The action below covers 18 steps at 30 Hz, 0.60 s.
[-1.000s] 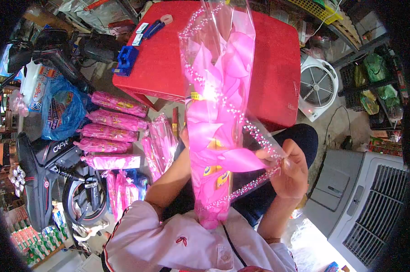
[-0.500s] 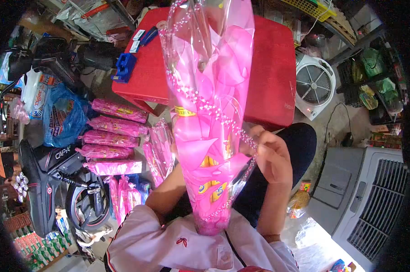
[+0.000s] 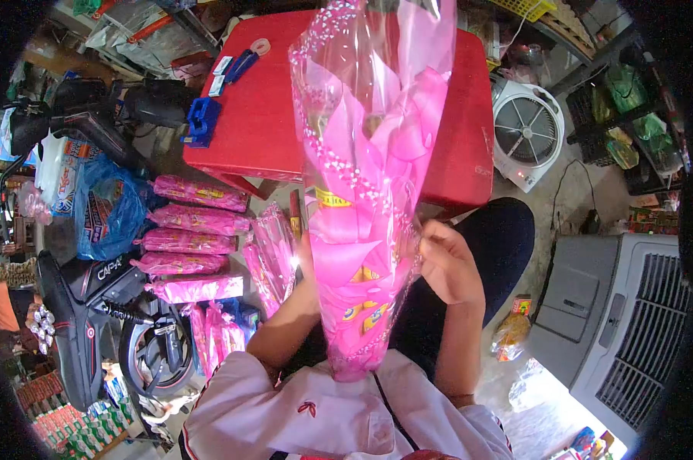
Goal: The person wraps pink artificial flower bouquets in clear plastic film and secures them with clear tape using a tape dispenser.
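A tall bouquet (image 3: 362, 222) in pink paper and clear film printed with small hearts stands upright before my chest, narrow end down, with yellow packets showing low inside it. My right hand (image 3: 447, 261) is at its right edge, thumb and fingers pinched together on the edge of the clear film. On the left side, my left hand (image 3: 308, 257) is mostly hidden behind the wrapping, so its fingers do not show. Behind the bouquet is a red table (image 3: 262, 100).
A blue tape dispenser (image 3: 202, 123) sits at the table's left edge. Several pink wrapped bundles (image 3: 197, 217) lie at left beside a blue plastic bag (image 3: 105, 215) and a motorbike (image 3: 74, 330). At right are a fan (image 3: 526, 132) and a grey air cooler (image 3: 638, 330).
The bouquet now tilts a little to the right at its top. My right hand has moved slightly left and down, and the loose film edge lies closer against the bouquet.
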Available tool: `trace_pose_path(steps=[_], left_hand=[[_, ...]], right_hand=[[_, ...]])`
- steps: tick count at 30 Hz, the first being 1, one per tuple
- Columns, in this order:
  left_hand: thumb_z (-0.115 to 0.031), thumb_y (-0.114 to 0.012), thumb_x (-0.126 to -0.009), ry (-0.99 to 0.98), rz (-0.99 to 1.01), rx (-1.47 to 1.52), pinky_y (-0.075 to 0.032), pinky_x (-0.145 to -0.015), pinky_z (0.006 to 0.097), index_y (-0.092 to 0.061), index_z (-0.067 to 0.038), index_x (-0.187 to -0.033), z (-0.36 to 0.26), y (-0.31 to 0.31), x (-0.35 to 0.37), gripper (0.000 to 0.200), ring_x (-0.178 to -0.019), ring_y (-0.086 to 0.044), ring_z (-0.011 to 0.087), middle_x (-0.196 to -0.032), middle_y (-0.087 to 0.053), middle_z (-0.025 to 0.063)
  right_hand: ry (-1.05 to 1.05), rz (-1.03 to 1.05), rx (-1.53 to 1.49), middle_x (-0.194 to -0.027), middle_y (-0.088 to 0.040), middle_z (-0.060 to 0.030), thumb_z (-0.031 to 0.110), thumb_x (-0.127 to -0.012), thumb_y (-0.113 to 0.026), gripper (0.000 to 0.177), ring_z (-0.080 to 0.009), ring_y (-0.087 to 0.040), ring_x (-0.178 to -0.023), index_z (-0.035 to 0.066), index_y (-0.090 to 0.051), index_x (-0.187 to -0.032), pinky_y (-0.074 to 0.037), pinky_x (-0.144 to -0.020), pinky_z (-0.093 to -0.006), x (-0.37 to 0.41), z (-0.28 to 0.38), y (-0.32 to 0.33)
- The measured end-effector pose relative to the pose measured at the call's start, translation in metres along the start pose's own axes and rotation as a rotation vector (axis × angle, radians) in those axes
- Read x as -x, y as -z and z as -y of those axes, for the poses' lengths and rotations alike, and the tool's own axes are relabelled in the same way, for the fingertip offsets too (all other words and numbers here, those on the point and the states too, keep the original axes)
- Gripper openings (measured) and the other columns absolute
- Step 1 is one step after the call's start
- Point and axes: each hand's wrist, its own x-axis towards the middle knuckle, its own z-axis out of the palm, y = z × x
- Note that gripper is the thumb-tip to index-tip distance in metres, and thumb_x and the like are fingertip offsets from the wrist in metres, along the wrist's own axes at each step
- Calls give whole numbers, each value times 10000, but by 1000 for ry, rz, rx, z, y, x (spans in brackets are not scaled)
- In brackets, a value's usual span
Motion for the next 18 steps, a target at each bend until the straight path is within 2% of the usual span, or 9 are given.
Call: trace_pose_path(steps=[5, 9, 12, 15, 18], left_hand=[[-623, -645, -806, 36, 29, -11, -426, -1074, 412, -383, 36, -1432, 0, -2, 0, 946, -1254, -543, 281, -1374, -532, 171], [-614, -637, -821, 66, 59, -7, -423, -1077, 404, -386, 42, -1429, 3, -2, -2, 929, -1258, -542, 276, -1375, -533, 169], [-608, -631, -832, 94, 82, -3, -420, -1080, 399, -389, 47, -1426, 6, 0, -1, 917, -1260, -540, 271, -1375, -534, 168], [-601, -625, -842, 135, 116, 10, -417, -1083, 393, -391, 51, -1423, 10, 9, -3, 904, -1263, -539, 267, -1376, -534, 167], [-594, -619, -853, 148, 121, -9, -414, -1085, 388, -393, 55, -1420, 6, 15, -7, 892, -1266, -538, 262, -1376, -535, 165]], right_hand=[[35, 12, 118, -870, -621, -7, 117, -956, -631, 88, -118, -625, -853, 46, -578, -961, -529, -798, -315, 0, -10, 15], [-46, -18, 31, -931, -630, 10, 125, -952, -643, 91, -101, -608, -862, 65, -584, -988, -515, -797, -282, 0, -13, -2], [-12, -12, 7, -937, -630, 16, 113, -947, -640, 82, -97, -605, -852, 56, -591, -979, -509, -769, -273, 1, -21, 0], [123, -59, 46, -902, -629, 22, 107, -936, -644, 75, -93, -607, -836, 47, -602, -954, -489, -725, -251, 3, -23, -9], [163, -164, 154, -838, -617, 30, 101, -923, -656, 79, -75, -586, -788, 38, -609, -922, -449, -671, -228, 10, -16, -9]])
